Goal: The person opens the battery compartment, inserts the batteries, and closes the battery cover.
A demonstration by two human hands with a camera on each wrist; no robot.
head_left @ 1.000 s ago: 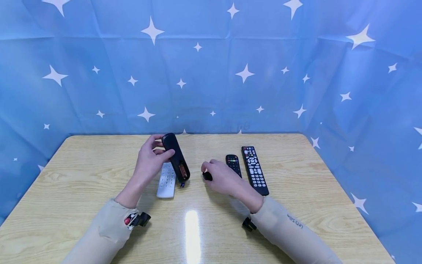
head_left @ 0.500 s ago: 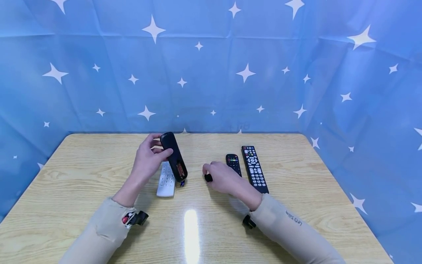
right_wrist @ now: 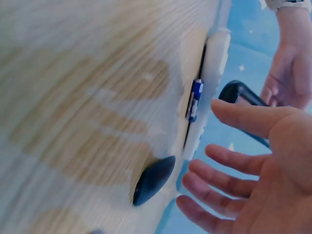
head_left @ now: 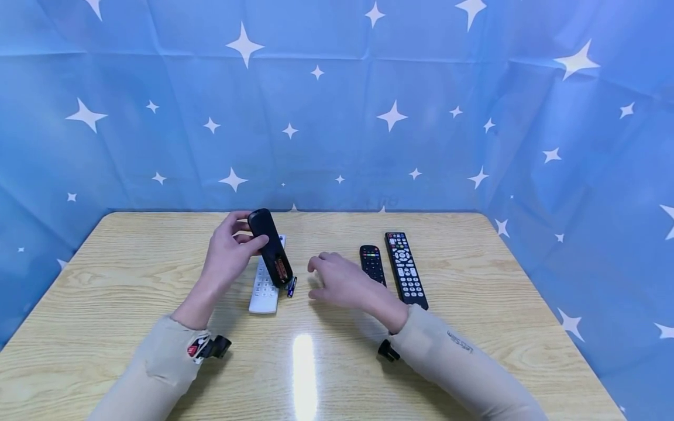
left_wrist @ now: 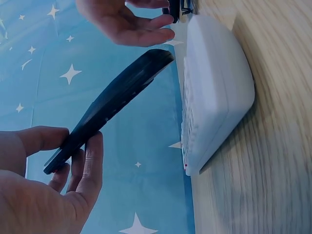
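My left hand holds a black remote control by its upper part, thumb on its back, raised and tilted over the table. Its open battery compartment faces up at the lower end and shows a copper-coloured inside. My right hand hovers at the middle with spread fingers, holding nothing. On the table below it, in the right wrist view, lies a small black curved piece, like a battery cover; the hand hides it in the head view. A blue battery lies by the held remote's lower end.
Partly behind the held remote, a white remote lies on the wooden table. Two more black remotes are on the right: a short one, partly covered by my right arm, and a long one. A blue starry curtain hangs behind.
My right hand has let go of the small black piece and opened its fingers. The left hand has shifted slightly left with the black remote, showing more of the blue battery.
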